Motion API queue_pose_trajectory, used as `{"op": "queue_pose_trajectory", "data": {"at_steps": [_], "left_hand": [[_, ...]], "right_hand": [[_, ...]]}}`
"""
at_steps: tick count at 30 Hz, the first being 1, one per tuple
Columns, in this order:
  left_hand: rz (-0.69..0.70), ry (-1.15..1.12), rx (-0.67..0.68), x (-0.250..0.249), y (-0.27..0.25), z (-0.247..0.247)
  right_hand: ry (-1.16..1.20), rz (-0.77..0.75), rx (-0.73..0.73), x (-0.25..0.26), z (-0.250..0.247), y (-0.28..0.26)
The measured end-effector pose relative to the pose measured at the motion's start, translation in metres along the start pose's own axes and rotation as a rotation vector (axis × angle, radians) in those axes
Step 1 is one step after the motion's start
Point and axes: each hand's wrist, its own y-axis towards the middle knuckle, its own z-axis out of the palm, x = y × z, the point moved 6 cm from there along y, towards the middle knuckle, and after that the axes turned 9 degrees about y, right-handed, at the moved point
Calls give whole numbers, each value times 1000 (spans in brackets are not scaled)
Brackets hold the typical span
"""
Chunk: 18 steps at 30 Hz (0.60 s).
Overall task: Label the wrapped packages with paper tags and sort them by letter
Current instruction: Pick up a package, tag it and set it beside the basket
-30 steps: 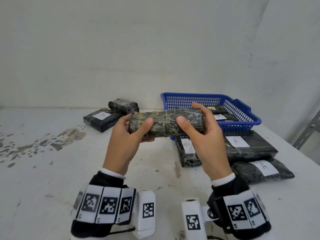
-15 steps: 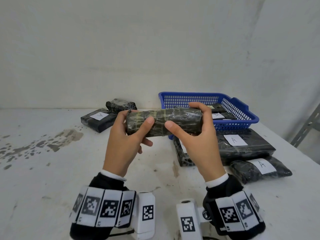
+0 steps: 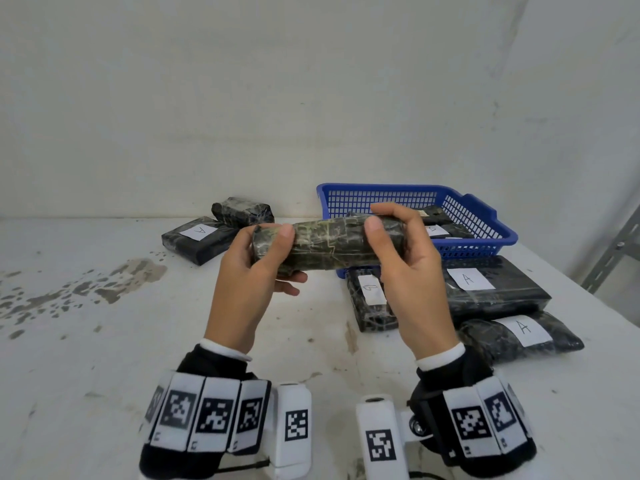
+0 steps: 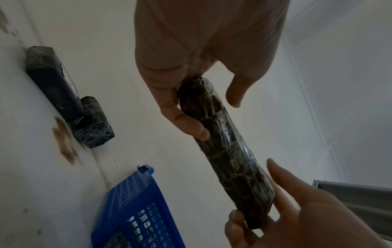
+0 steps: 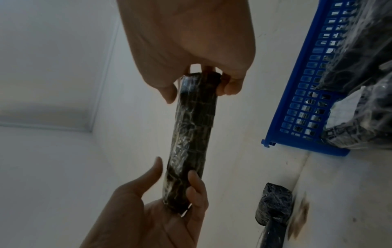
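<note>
A dark, film-wrapped roll package (image 3: 329, 245) is held level above the table, and no tag shows on it. My left hand (image 3: 277, 258) grips its left end, thumb on the near face and fingers curled underneath. My right hand (image 3: 388, 233) grips the right end, thumb in front and fingers over the top. The left wrist view shows the roll (image 4: 229, 151) between my left hand (image 4: 201, 104) and my right hand (image 4: 275, 209). In the right wrist view the roll (image 5: 191, 139) runs from my right hand (image 5: 197, 87) to my left hand (image 5: 174, 193).
A blue basket (image 3: 485, 216) at the back right holds tagged packages. In front of it lie a large "A" package (image 3: 491, 285), a smaller "A" package (image 3: 519, 332) and one package with an unclear letter (image 3: 370, 296). At the back left lie an "A" package (image 3: 199, 239) and an untagged one (image 3: 242, 211).
Both hands keep hold of the roll. My thumbs have shifted on its near face, and the roll seems to have turned slightly in my grip.
</note>
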Motion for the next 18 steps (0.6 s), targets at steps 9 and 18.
{"op": "queue_pose_trajectory", "data": {"at_steps": [9,18], "left_hand": [[-3,-8,-3,1,2,-3],[63,30,-18,-1,1,0]], "right_hand": [[8,82,-22,-4,-4,2],[-145,41,-12,-1,6,-5]]}}
